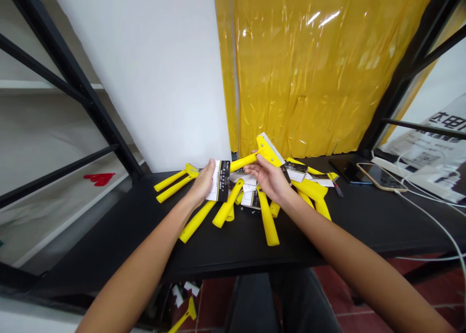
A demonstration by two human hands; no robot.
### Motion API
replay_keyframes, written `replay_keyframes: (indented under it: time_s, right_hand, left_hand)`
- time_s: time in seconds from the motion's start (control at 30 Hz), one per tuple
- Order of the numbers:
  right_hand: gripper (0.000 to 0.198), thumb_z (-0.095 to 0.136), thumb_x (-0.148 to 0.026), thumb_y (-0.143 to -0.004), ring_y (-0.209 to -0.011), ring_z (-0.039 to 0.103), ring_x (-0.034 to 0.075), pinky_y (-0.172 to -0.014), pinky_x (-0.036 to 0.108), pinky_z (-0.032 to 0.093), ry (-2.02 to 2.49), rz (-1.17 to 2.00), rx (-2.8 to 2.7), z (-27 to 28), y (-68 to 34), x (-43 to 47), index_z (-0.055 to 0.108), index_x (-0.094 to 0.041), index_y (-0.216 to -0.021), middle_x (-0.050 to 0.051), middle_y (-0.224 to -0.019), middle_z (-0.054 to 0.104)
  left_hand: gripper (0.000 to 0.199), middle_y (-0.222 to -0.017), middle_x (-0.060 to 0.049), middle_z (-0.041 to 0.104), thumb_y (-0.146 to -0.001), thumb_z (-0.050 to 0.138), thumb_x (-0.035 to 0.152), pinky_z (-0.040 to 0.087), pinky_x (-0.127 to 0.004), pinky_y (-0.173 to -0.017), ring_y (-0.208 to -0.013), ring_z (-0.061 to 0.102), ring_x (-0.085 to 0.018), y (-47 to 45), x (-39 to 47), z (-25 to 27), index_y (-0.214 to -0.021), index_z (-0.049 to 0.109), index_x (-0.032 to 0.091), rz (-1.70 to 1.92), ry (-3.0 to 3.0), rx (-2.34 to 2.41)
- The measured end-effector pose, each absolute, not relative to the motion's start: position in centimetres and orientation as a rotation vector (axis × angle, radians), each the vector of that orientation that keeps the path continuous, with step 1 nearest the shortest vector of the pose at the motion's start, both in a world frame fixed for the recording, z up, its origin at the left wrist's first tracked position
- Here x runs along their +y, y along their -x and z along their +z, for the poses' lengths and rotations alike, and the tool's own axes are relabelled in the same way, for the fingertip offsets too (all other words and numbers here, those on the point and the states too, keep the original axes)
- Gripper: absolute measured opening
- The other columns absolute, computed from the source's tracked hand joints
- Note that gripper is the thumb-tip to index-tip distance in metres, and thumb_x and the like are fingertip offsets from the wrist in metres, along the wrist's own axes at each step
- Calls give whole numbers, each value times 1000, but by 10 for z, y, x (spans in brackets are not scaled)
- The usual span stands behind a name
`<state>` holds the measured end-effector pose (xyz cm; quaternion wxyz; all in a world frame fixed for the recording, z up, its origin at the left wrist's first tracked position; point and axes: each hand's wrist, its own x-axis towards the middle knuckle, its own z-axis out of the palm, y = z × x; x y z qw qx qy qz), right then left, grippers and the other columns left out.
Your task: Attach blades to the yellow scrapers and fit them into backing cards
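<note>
My left hand [205, 181] is closed on a black-and-white printed packaging card [220, 180], held upright above the shelf. My right hand [270, 178] grips a yellow scraper [268, 151] near its neck. The scraper's wide head with a metal blade edge points up and to the right, while its handle runs left toward the card. Whether the handle touches the card I cannot tell. Beneath and around both hands lie several more yellow scrapers [268, 221] and printed cards, partly hidden by my hands. Two yellow handles [171, 180] rest left of my left hand.
Two phones, one a gold-edged phone [380, 176] with white cables, lie on the black shelf [364, 221] at right. A small cutter [338, 190] lies near them. Black metal posts [105, 129] flank the shelf. Another yellow scraper [189, 313] is below, near the floor.
</note>
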<state>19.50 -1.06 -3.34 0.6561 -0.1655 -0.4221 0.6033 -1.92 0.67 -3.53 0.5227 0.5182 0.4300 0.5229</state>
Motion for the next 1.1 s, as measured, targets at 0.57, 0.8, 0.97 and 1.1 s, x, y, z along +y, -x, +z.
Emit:
replay_keyframes:
  time_s: [0.57, 0.8, 0.97, 1.1]
  right_hand:
    - [33, 86, -40, -75, -88, 75, 17, -95, 34, 60, 364, 1285, -852, -39, -202, 3, 69, -22, -96, 0, -88, 76]
    - [32, 84, -40, -76, -92, 76, 19, -96, 35, 59, 386, 1288, -900, -32, -205, -3, 71, -21, -99, 2, -88, 78]
    - [34, 85, -38, -75, -88, 76, 19, -92, 34, 60, 370, 1261, -915, -30, -207, -3, 71, -20, -101, 3, -87, 78]
    - [36, 85, -40, -75, -85, 75, 19, -89, 34, 60, 374, 1235, -942, -30, -209, -1, 72, -20, -101, 3, -87, 78]
  left_hand:
    - [22, -104, -8, 78, -82, 79, 19, 57, -29, -90, -93, 73, -17, 19, 8, -24, -102, 72, 14, 1301, -1077, 644]
    - [31, -111, -9, 77, -79, 84, 22, 58, -32, -94, -97, 73, -19, 22, 9, -23, -108, 73, 15, 1346, -1152, 665]
    - [28, -108, -9, 77, -81, 83, 22, 58, -30, -91, -94, 72, -18, 24, 11, -26, -107, 76, 15, 1342, -1178, 660]
    - [29, -103, -8, 77, -79, 85, 22, 58, -25, -83, -89, 72, -15, 26, 13, -27, -104, 75, 13, 1330, -1146, 667]
